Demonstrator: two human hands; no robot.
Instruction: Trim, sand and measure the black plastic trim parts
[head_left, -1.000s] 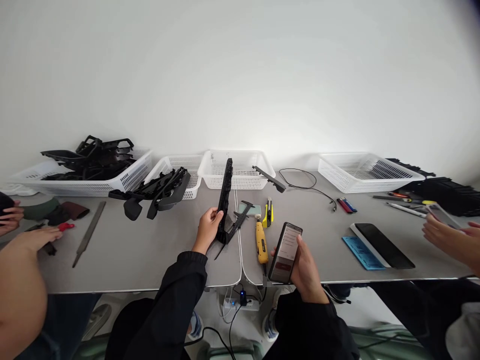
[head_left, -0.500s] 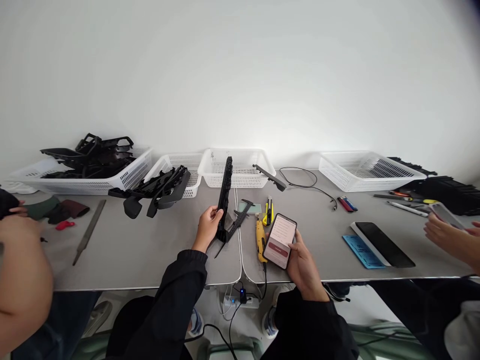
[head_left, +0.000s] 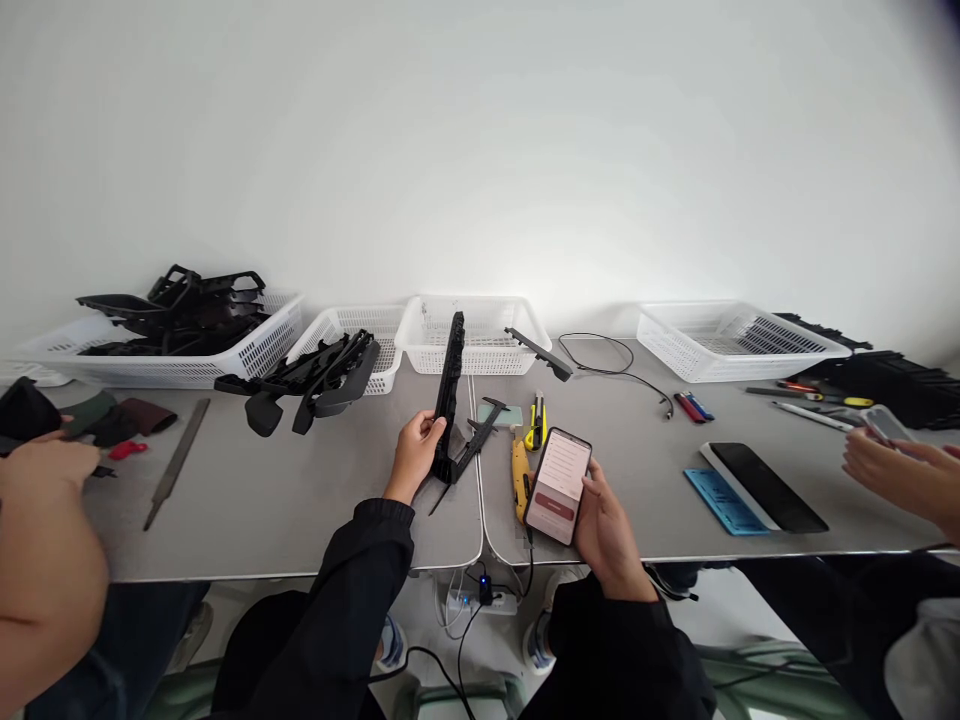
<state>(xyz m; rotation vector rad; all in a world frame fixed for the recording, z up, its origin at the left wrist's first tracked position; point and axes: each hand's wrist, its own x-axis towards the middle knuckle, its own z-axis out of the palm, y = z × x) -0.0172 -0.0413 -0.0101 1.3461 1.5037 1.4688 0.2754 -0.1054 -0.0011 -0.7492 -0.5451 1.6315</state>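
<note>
My left hand (head_left: 415,455) is closed round the lower part of a long black plastic part (head_left: 451,385), which stands up from the table. In my right hand (head_left: 609,530) is a smartphone (head_left: 559,487), its lit screen facing me. A black caliper (head_left: 482,432) lies between my hands, just right of the black part. Beside the phone are a yellow corded tool (head_left: 519,478) and a yellow utility knife (head_left: 536,423). Behind them a thin black strip (head_left: 538,354) leans on the rim of a white basket (head_left: 427,362).
Black parts (head_left: 322,385) overhang a small white basket at left; a fuller basket (head_left: 187,375) and a file (head_left: 177,465) lie further left. To the right are a cable (head_left: 622,370), a blue item (head_left: 724,502) and a white basket (head_left: 697,362). Other people's hands show at both edges.
The person's hand at the far left has moved right, with a black item now showing by it. The phone has tilted slightly in my right hand. My left hand has barely moved.
</note>
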